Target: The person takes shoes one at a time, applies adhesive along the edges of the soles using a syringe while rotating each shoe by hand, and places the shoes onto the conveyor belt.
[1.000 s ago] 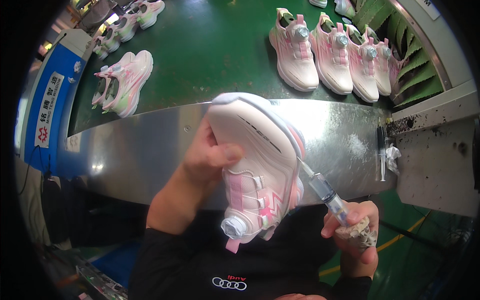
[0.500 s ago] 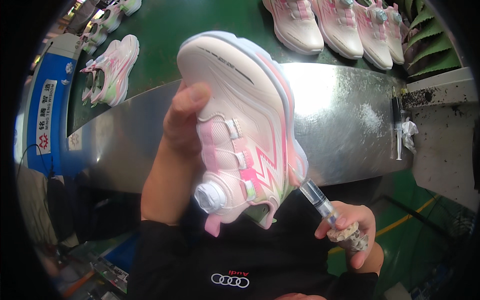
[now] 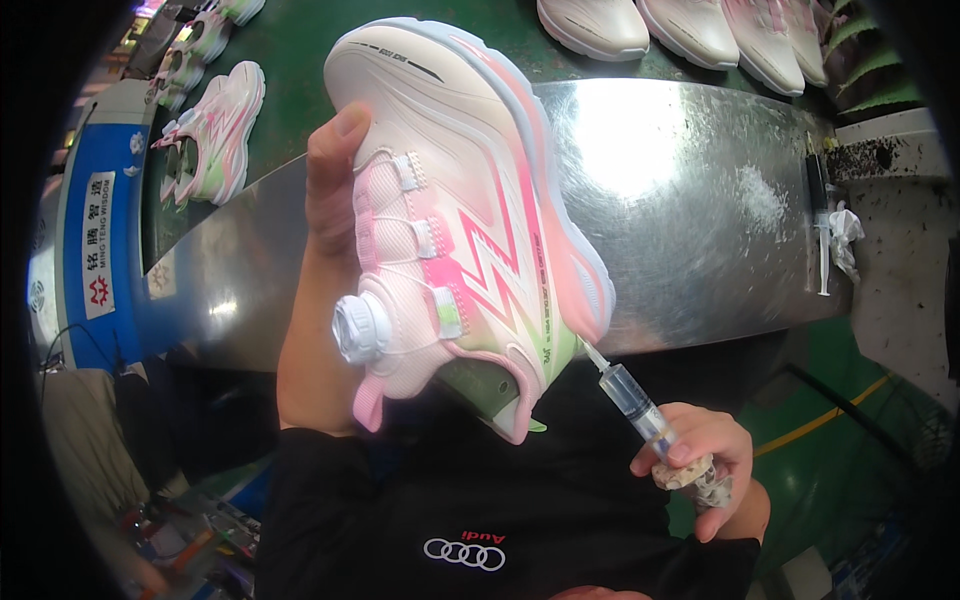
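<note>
Where behind shoe (image 3: 470, 200), left hand (image 3: 333, 180) unseen

Shoe mfg workshop, w/ matching sneakers (image 3: 690, 32) lined up on green surface (image 3: 296, 62) nr metal worktop (image 3: 690, 230).

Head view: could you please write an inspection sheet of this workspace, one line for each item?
Surface: shiny metal plate with a whitish smear.
Things: pink-white shoe, held up; syringe, its tip close to the shoe's heel, contact unclear.
Clutter: another syringe and a crumpled white wad at the plate's right end.
Hands: left hand grips the shoe; right hand holds the syringe and a pale bundle.
Cables: thin dark cable by the blue machine.
Surroundings: green table with more shoes.
</note>
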`<state>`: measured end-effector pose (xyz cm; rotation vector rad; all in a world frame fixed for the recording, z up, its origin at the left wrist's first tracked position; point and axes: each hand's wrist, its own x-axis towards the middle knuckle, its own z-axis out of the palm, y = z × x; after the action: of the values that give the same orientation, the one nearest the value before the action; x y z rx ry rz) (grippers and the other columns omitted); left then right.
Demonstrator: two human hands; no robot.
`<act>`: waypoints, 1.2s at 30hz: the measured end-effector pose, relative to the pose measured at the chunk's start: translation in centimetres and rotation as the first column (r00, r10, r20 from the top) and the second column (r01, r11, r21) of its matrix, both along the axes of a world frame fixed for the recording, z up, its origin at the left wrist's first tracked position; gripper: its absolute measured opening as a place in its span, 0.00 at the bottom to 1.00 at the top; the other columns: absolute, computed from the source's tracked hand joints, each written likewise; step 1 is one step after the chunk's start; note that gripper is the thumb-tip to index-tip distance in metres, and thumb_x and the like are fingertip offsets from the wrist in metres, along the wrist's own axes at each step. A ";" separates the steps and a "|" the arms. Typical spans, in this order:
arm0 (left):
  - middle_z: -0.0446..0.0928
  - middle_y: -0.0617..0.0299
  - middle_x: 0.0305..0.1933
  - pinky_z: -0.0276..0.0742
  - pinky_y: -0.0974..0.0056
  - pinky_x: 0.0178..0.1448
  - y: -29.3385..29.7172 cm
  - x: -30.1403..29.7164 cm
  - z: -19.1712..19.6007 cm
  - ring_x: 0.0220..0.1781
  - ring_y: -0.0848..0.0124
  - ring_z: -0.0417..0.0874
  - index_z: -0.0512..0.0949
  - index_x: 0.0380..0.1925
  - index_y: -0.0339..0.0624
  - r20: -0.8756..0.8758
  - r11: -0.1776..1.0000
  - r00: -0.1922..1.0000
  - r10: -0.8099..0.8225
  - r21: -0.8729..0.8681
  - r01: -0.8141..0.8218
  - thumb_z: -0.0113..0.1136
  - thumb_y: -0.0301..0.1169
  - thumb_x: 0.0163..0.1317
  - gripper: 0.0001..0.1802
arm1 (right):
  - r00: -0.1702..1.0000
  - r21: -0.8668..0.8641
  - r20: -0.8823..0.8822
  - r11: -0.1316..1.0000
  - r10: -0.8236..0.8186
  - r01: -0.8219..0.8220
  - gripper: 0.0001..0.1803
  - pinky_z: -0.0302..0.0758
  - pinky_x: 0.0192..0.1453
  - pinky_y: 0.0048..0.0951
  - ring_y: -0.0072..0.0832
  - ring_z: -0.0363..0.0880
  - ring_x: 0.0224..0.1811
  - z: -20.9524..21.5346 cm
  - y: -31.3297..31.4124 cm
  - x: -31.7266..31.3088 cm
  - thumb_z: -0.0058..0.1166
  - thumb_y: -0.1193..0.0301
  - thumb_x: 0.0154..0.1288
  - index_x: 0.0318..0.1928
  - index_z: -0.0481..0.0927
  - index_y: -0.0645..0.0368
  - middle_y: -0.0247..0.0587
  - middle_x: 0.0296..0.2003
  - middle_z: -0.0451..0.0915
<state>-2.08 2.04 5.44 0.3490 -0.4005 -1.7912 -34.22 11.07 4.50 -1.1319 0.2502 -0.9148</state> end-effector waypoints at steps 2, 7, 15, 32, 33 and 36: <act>0.75 0.48 0.47 0.76 0.59 0.51 -0.1 -0.2 0.0 0.47 0.62 0.78 0.68 0.51 0.32 0.033 0.999 0.999 0.019 0.033 -0.020 0.53 0.43 0.57 0.28 | 1.000 -0.015 -0.031 1.000 -0.002 0.001 0.36 0.65 0.31 0.27 0.32 0.79 0.31 -0.2 0.0 -0.2 0.70 0.53 0.43 0.48 0.74 0.65 0.45 0.31 0.81; 0.75 0.48 0.47 0.75 0.59 0.53 -0.3 0.0 -0.3 0.48 0.61 0.78 0.68 0.52 0.32 0.129 0.990 0.989 0.069 0.111 -0.083 0.53 0.43 0.57 0.28 | 0.999 0.003 -0.040 1.000 -0.030 0.030 0.36 0.65 0.31 0.25 0.29 0.77 0.30 -0.6 0.2 -0.4 0.70 0.54 0.42 0.47 0.75 0.65 0.44 0.32 0.81; 0.75 0.51 0.49 0.75 0.50 0.55 0.9 0.8 0.5 0.49 0.57 0.78 0.69 0.52 0.37 0.347 0.938 0.937 0.045 0.308 -0.159 0.57 0.46 0.54 0.30 | 0.996 0.046 -0.079 0.998 -0.047 0.051 0.34 0.65 0.31 0.24 0.26 0.69 0.27 -1.6 0.3 -0.3 0.72 0.58 0.40 0.47 0.76 0.65 0.40 0.35 0.80; 0.63 0.50 0.61 0.69 0.57 0.63 13.3 7.5 0.5 0.60 0.59 0.69 0.60 0.60 0.38 0.774 0.914 0.630 -0.060 0.297 -0.278 0.52 0.25 0.57 0.29 | 0.971 -0.176 -0.212 0.981 -0.113 0.076 0.31 0.68 0.37 0.27 0.30 0.73 0.32 -0.9 -0.8 2.6 0.71 0.64 0.43 0.49 0.75 0.60 0.38 0.40 0.79; 0.65 0.49 0.60 0.69 0.56 0.62 14.1 7.0 0.7 0.61 0.58 0.69 0.60 0.59 0.34 0.774 0.899 0.631 -0.055 0.314 -0.306 0.52 0.25 0.56 0.29 | 0.968 -0.175 -0.225 0.982 -0.108 0.069 0.31 0.68 0.37 0.27 0.30 0.73 0.32 -0.8 -0.7 2.7 0.71 0.64 0.43 0.49 0.75 0.60 0.39 0.40 0.79; 0.69 0.44 0.54 0.74 0.54 0.57 15.2 4.7 1.3 0.53 0.56 0.76 0.56 0.59 0.30 0.718 0.900 0.692 -0.075 0.347 -0.263 0.65 0.39 0.53 0.40 | 0.963 -0.186 -0.238 0.979 -0.127 0.083 0.31 0.68 0.36 0.27 0.30 0.73 0.31 -0.5 -0.3 2.9 0.71 0.64 0.43 0.48 0.75 0.61 0.39 0.40 0.79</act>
<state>2.64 17.21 6.74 1.4004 -0.5134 -1.5588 -31.34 10.74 4.05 -1.4092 0.4467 -0.9004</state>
